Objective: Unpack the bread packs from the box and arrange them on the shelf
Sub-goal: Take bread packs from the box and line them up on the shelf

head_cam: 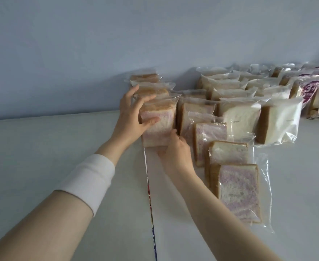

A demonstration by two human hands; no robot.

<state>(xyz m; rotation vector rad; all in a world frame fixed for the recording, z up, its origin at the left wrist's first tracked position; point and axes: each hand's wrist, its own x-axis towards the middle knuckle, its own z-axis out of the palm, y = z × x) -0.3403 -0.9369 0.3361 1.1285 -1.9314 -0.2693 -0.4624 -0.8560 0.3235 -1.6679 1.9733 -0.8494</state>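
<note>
**Standing a pack up at the front of the left column**

Nearest, a white knitted cuff (90, 178) sits on the left forearm. On the flat white shelf (60, 166), just right of a thin colour-printed strip (149, 200), a line of clear-wrapped packs of purple-swirled sliced bread runs away from the camera. I count five, with the nearest pack (237, 193) leaning back.

Farther in, both hands are on one more of the same kind, the held pack (157, 127). The left hand (133, 113) wraps its left side with the thumb across the face. The right hand (175, 151) clasps its lower right corner. It stands upright on the shelf with two rear packs (149, 91) behind it.

This looks like the placing step. The next move probably calls for squaring the pack against its row, then letting go without tipping it.

Beyond are the plain white-bread packs (239, 117). There are at least six, and the rear ones overlap too much to count. At the far right are about four purple-labelled packs (309, 91). The box is out of view.
</note>
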